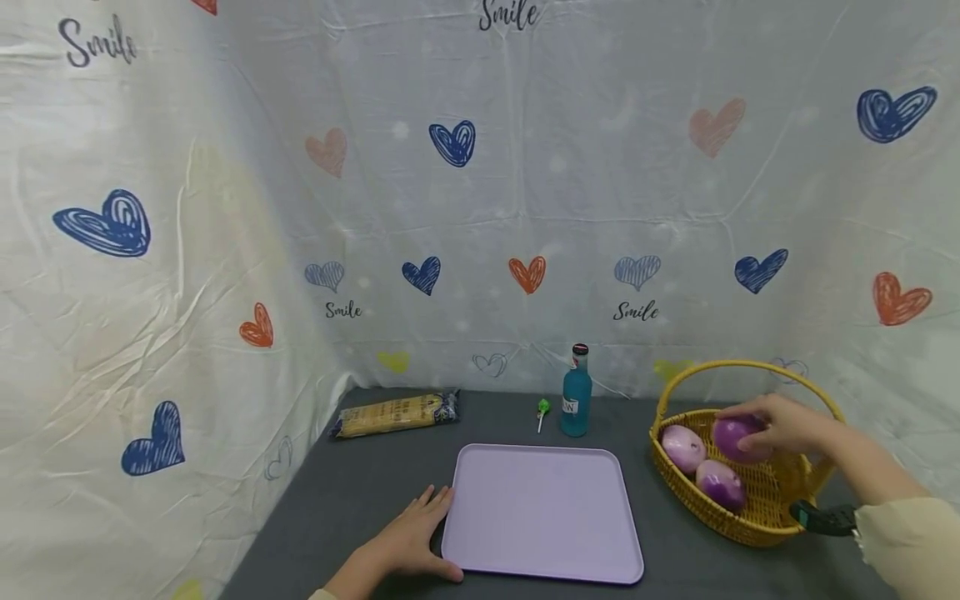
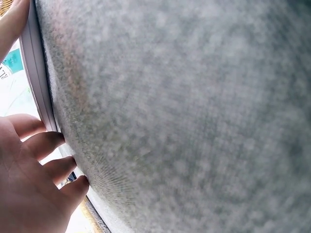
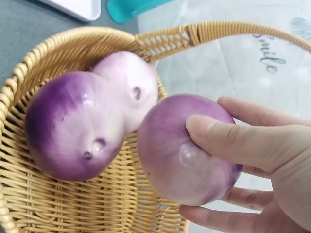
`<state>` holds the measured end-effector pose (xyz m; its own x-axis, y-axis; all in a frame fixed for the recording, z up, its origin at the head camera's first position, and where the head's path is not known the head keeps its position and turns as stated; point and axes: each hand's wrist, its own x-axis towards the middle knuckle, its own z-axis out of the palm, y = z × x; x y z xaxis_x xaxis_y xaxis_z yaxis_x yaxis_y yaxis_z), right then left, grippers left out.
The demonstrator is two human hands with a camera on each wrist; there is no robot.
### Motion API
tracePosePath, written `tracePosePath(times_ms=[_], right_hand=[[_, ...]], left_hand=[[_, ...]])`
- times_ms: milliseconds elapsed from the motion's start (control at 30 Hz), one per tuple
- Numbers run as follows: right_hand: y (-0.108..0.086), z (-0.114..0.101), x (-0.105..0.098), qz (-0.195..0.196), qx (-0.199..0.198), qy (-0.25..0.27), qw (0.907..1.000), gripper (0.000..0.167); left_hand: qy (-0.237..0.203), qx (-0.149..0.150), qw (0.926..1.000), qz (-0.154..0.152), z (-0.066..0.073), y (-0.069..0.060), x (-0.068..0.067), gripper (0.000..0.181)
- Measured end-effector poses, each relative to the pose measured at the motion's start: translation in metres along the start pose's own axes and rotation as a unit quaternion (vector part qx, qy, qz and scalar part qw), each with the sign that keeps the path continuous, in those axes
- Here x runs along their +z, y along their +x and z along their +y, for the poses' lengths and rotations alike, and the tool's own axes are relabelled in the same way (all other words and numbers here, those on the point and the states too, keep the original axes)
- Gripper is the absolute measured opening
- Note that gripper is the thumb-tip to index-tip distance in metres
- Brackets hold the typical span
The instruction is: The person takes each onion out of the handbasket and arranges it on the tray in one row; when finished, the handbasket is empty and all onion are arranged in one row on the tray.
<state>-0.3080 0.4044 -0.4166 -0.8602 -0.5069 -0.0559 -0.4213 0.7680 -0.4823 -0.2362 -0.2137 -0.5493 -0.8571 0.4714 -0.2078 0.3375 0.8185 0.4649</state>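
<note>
My right hand (image 1: 787,423) grips a round purple onion (image 1: 735,437) over the yellow wicker basket (image 1: 738,527). In the right wrist view the thumb lies across this onion (image 3: 184,160), with the fingers of my hand (image 3: 272,165) around its far side. Two more purple and pale onions (image 3: 73,126) lie in the basket, touching each other. At the left edge of the lilac tray (image 1: 543,512), my left hand (image 1: 408,537) rests with fingers spread and thumb at the near corner. The left wrist view shows the left hand's fingers (image 2: 56,167) beside the tray's rim (image 2: 36,73).
Behind the tray stand a blue bottle (image 1: 576,400) with a dark cap and, left of it, a small green lollipop (image 1: 543,407). A yellow package (image 1: 395,414) lies at the back left of the dark table (image 1: 360,483). The basket's handle (image 1: 738,364) arches upright.
</note>
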Motion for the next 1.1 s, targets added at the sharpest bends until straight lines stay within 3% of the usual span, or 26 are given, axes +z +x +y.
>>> tracePosePath(times_ms=[433,667,900,1100], right_hand=[[-0.008,-0.019,0.008,0.013,0.012,0.032,0.9993,0.056],[-0.011,-0.030,0.009,0.032,0.007,0.054,0.9980,0.056],[-0.006,-0.041,0.012,0.049,-0.010,0.037,0.9981,0.055],[-0.001,-0.053,0.017,0.058,0.003,0.034,0.9977,0.055]], left_hand=[[0.005,-0.013,0.9999,-0.005,-0.004,0.000,0.007,0.124],[0.011,-0.006,0.9999,0.001,0.000,0.001,0.001,0.125],[0.008,0.001,1.0000,0.003,0.000,-0.002,0.002,0.127],[0.003,0.003,1.0000,-0.001,-0.002,-0.001,0.001,0.126]])
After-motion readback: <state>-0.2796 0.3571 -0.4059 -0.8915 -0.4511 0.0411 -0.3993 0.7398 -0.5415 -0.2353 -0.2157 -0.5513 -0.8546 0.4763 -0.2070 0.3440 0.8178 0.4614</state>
